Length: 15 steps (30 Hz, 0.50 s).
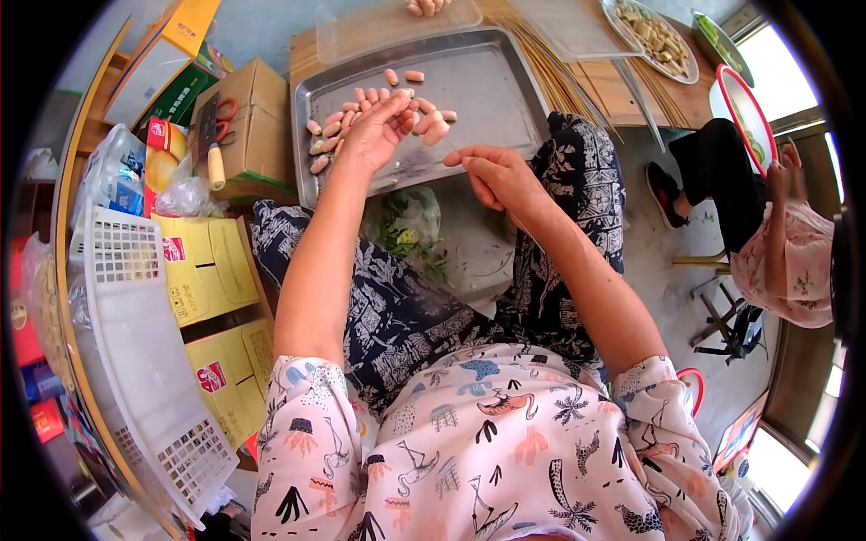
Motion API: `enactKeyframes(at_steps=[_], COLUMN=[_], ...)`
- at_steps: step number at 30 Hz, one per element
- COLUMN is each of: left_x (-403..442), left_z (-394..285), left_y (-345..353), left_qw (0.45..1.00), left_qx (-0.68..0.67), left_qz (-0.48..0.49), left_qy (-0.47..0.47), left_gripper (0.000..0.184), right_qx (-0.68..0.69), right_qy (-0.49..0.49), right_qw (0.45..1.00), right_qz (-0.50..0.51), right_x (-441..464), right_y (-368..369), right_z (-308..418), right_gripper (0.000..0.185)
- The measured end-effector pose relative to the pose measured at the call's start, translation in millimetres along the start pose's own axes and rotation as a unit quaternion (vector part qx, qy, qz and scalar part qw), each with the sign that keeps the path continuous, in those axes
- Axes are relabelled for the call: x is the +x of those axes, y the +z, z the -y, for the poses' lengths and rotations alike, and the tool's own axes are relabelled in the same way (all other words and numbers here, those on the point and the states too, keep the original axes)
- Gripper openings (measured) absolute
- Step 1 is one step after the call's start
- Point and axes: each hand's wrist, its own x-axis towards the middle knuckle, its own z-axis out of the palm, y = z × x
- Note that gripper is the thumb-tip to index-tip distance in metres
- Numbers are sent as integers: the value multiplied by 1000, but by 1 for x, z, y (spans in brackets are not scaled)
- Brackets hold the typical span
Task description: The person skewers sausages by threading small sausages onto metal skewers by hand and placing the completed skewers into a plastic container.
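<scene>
Small pink sausages (347, 117) lie in a loose pile in a shallow metal tray (510, 68) in front of me. My left hand (379, 131) is over the pile with its fingers curled in; a pale sausage end (407, 93) seems to show at the fingertips. Just right of those fingers, a few sausages (433, 128) sit on the tip of a thin skewer (454, 149). The skewer's other end is pinched in my right hand (494, 173), which is closed over the tray's near right side. Its lower fingers are folded under.
Bamboo skewers (564, 86) lie right of the tray, near a plate of pale food pieces (658, 41). A cardboard box (262, 104) with scissors (225, 117) stands left. A plastic bag of greens (406, 225) is below. Another person (785, 243) sits at right; someone's hand (428, 6) shows at the top.
</scene>
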Motion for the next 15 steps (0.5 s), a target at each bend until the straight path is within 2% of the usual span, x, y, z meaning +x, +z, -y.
enactKeyframes(at_steps=[15], left_x=[1], left_z=[3], left_y=[-1], left_qw=[1000], left_qx=[-14], left_qz=[-15], left_qy=[-5], left_gripper=[29], right_qx=[-10], right_qy=[0], right_qw=[1000], right_qz=[-4], right_x=[-2], right_y=[2], right_z=[1], right_gripper=[27])
